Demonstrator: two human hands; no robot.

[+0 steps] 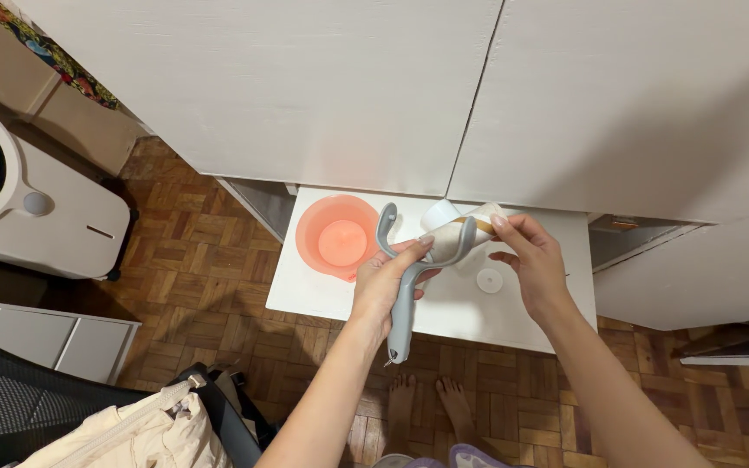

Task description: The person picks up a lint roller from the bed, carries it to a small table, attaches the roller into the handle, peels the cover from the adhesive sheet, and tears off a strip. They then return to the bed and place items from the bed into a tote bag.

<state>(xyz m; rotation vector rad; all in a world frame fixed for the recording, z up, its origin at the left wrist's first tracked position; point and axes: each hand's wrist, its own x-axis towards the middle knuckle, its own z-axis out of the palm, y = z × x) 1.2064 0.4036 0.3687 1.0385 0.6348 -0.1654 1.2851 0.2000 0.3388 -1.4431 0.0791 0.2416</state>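
My left hand point(385, 282) grips the grey forked handle point(402, 303) of a roller tool, its Y-shaped prongs pointing up. My right hand point(535, 260) pinches a whitish roll point(465, 227) with a brown band and holds it against the fork's right prong. Both hands hover above a small white table point(322, 290). An orange-pink bowl point(335, 238) rests on the table's left part, just left of the handle. A small round white cap point(489, 280) lies on the table below my right hand.
White cabinet doors point(348, 87) fill the top. A white fan unit point(28, 208) stands at the left on the wooden parquet floor point(192, 260). A black mesh chair with a cream bag point(132, 425) is at the lower left. My bare feet point(431, 403) stand below the table.
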